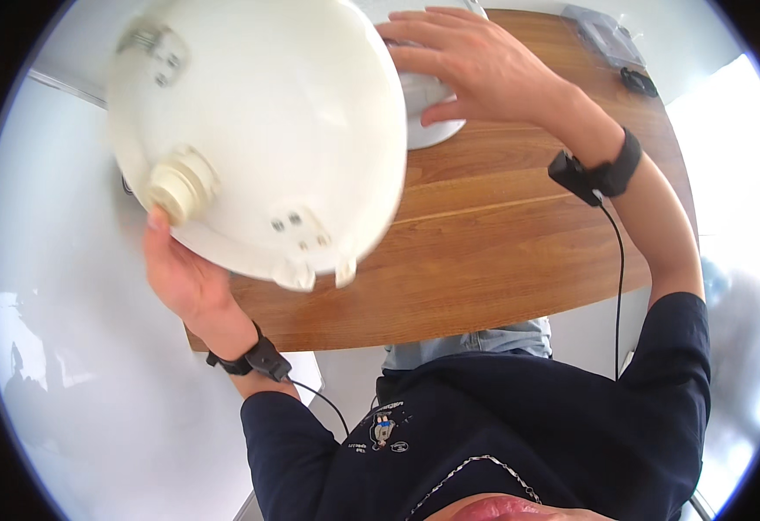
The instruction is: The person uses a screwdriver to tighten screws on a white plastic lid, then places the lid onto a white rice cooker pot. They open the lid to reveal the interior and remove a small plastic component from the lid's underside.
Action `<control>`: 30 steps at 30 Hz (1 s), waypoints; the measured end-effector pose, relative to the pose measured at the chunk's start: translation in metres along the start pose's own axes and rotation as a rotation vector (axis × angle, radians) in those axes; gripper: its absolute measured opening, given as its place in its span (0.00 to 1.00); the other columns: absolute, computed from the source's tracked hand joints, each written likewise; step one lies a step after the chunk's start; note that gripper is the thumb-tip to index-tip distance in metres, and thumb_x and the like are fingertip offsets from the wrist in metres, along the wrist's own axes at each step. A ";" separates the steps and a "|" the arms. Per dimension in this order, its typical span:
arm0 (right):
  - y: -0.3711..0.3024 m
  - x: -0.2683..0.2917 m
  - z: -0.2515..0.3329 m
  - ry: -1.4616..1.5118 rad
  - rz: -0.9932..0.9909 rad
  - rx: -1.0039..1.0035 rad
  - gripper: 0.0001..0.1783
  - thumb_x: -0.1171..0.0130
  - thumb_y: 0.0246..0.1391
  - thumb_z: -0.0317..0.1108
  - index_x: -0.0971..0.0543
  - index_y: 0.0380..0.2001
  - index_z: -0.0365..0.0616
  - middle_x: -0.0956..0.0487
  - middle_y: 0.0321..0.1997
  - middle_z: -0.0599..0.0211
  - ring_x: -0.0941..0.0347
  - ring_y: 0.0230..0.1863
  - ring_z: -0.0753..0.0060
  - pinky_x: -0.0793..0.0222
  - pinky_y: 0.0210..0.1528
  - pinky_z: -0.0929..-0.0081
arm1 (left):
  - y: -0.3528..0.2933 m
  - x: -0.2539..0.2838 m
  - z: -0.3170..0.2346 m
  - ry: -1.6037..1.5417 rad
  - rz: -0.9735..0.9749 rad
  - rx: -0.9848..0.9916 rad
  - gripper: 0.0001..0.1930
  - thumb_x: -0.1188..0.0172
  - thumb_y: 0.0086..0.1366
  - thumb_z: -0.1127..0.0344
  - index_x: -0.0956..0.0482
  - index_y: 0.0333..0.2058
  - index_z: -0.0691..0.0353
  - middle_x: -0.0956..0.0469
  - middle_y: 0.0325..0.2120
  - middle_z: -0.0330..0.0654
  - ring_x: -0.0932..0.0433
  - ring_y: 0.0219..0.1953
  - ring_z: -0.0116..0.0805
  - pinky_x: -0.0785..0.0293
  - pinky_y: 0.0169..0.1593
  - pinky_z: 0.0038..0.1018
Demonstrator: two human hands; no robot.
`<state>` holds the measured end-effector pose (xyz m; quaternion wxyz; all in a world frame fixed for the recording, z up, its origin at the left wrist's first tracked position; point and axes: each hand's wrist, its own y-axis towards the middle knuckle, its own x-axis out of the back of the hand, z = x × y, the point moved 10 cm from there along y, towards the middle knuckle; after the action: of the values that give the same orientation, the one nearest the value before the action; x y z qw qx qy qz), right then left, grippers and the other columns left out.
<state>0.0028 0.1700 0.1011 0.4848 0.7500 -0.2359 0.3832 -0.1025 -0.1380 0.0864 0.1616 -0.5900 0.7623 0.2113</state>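
The left hand grasps a white dome-shaped cover above the wooden table, while the right hand rests open-fingered on a white round base.

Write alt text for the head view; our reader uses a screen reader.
A person's left hand holds up a large white plastic dome, its inside with a round hub facing the camera, while the right hand rests on a white base on a wooden table. Both wrists wear black wired bands.
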 end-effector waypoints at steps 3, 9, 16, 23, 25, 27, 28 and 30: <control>0.019 0.014 0.000 0.175 -0.018 0.142 0.44 0.21 0.41 0.38 0.28 0.64 0.51 0.28 0.65 0.57 0.30 0.65 0.51 0.34 0.67 0.53 | -0.028 0.021 0.032 0.120 0.058 0.134 0.36 0.36 0.67 0.58 0.36 0.65 0.76 0.27 0.61 0.57 0.25 0.62 0.48 0.29 0.67 0.46; 0.021 0.008 -0.025 0.271 0.079 0.001 0.43 0.24 0.50 0.42 0.31 0.68 0.48 0.31 0.70 0.53 0.36 0.72 0.48 0.40 0.74 0.50 | -0.085 -0.031 0.129 0.108 0.381 0.571 0.30 0.35 0.67 0.64 0.31 0.62 0.75 0.20 0.54 0.52 0.19 0.54 0.39 0.23 0.60 0.35; -0.065 0.049 -0.033 0.516 0.090 -0.538 0.36 0.20 0.44 0.35 0.20 0.59 0.51 0.17 0.55 0.69 0.19 0.53 0.65 0.23 0.55 0.69 | -0.133 -0.053 0.200 0.091 0.291 0.799 0.23 0.34 0.67 0.69 0.25 0.59 0.71 0.18 0.50 0.45 0.20 0.52 0.31 0.24 0.57 0.31; -0.110 0.027 0.085 0.690 0.120 -0.459 0.29 0.21 0.40 0.33 0.17 0.50 0.44 0.20 0.45 0.65 0.20 0.41 0.65 0.21 0.42 0.68 | -0.141 -0.076 0.226 0.058 0.217 0.719 0.23 0.33 0.66 0.71 0.25 0.59 0.68 0.18 0.48 0.41 0.20 0.51 0.28 0.24 0.56 0.29; -0.119 0.014 0.086 0.702 0.122 -0.497 0.31 0.20 0.39 0.32 0.17 0.50 0.42 0.20 0.46 0.65 0.20 0.41 0.67 0.21 0.41 0.70 | -0.143 -0.085 0.225 0.051 0.204 0.700 0.24 0.33 0.67 0.71 0.26 0.60 0.68 0.18 0.49 0.41 0.20 0.51 0.28 0.24 0.56 0.28; -0.124 0.003 0.086 0.729 0.120 -0.508 0.31 0.20 0.38 0.31 0.18 0.50 0.41 0.21 0.47 0.65 0.20 0.42 0.67 0.21 0.40 0.70 | -0.145 -0.091 0.227 0.038 0.200 0.672 0.26 0.33 0.67 0.71 0.28 0.61 0.68 0.19 0.50 0.41 0.21 0.52 0.28 0.24 0.57 0.28; -0.127 -0.001 0.085 0.747 0.101 -0.522 0.31 0.20 0.38 0.31 0.18 0.50 0.42 0.21 0.46 0.64 0.21 0.42 0.64 0.21 0.41 0.69 | -0.146 -0.092 0.227 0.029 0.199 0.652 0.26 0.33 0.67 0.71 0.28 0.62 0.68 0.19 0.51 0.42 0.21 0.52 0.28 0.24 0.57 0.28; -0.131 -0.008 0.084 0.783 0.062 -0.551 0.30 0.20 0.39 0.31 0.18 0.49 0.44 0.22 0.45 0.64 0.22 0.42 0.59 0.22 0.43 0.65 | -0.146 -0.096 0.226 0.021 0.212 0.615 0.28 0.33 0.67 0.71 0.30 0.63 0.67 0.21 0.52 0.42 0.22 0.53 0.28 0.25 0.57 0.28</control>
<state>0.1222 0.1483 0.0031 0.7062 0.3857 -0.1508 0.5743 0.0626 0.0263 -0.0794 0.3015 -0.4330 0.8493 -0.0193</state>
